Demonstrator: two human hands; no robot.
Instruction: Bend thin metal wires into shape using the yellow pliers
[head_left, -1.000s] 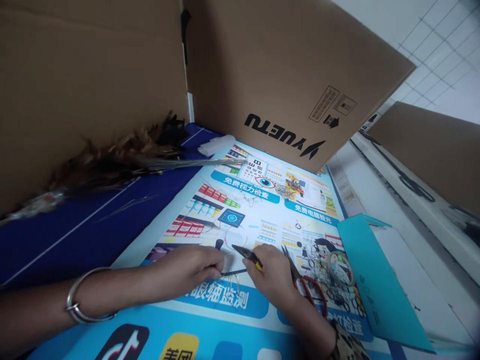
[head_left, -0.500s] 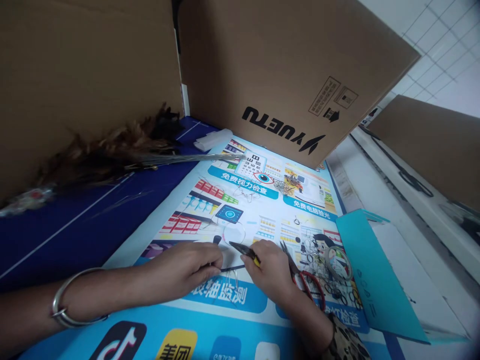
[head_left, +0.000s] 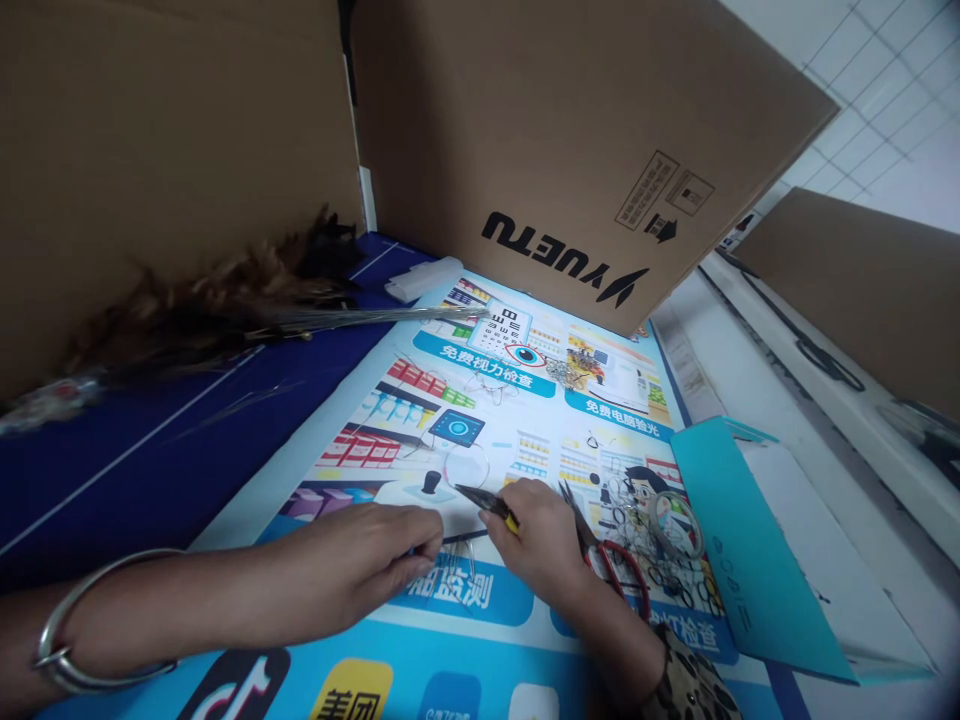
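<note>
My right hand (head_left: 538,530) is closed around needle-nose pliers (head_left: 486,500) with yellow-trimmed handles, their dark tips pointing left. My left hand (head_left: 401,550) is closed in a pinch just left of the pliers, fingertips turned down; what it holds, if anything, is hidden. A few thin silvery wires (head_left: 471,556) lie beside its fingertips on the printed sheet. Scissors (head_left: 619,570) with red handles lie right of my right hand, partly hidden behind it. Next to them is a pile of bent wire pieces (head_left: 637,530) with a roll of tape (head_left: 677,525) on it.
Cardboard boxes (head_left: 570,130) stand at the back and left. Brown feathers (head_left: 225,300) and a bundle of long wires (head_left: 375,318) lie on the blue surface. A small wire cluster (head_left: 574,370) sits farther back. A turquoise open box (head_left: 757,550) stands at right.
My left hand has shifted slightly down and toward me, its bracelet moving left and lower. My right hand and the pliers stay almost in place.
</note>
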